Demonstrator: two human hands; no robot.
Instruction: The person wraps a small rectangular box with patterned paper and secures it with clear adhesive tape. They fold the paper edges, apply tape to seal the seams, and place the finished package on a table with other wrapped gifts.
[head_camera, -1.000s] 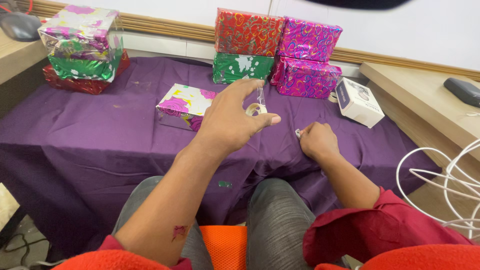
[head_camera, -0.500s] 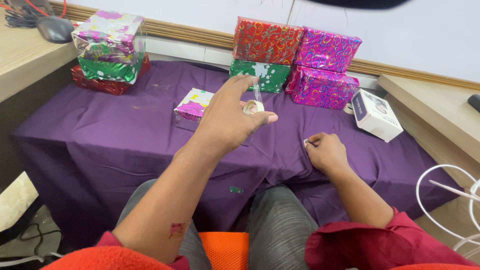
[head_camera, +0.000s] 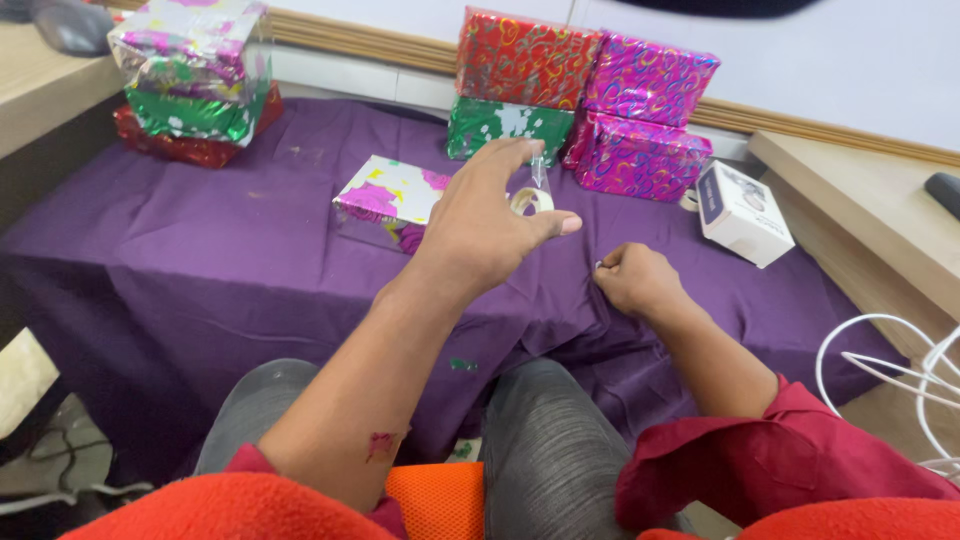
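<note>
- My left hand (head_camera: 478, 232) is raised over the purple cloth (head_camera: 200, 260) and holds a small roll of clear tape (head_camera: 530, 201) between thumb and fingers; a short strip stands up from it.
- My right hand (head_camera: 632, 281) rests closed on the cloth, pinching something small and pale; I cannot tell what.
- The flower-wrapped box (head_camera: 385, 200) lies just left and far of the tape, long side across, nearer my left hand.

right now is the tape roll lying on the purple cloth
No, the left hand holds the tape roll up in its fingers, above the purple cloth.
</note>
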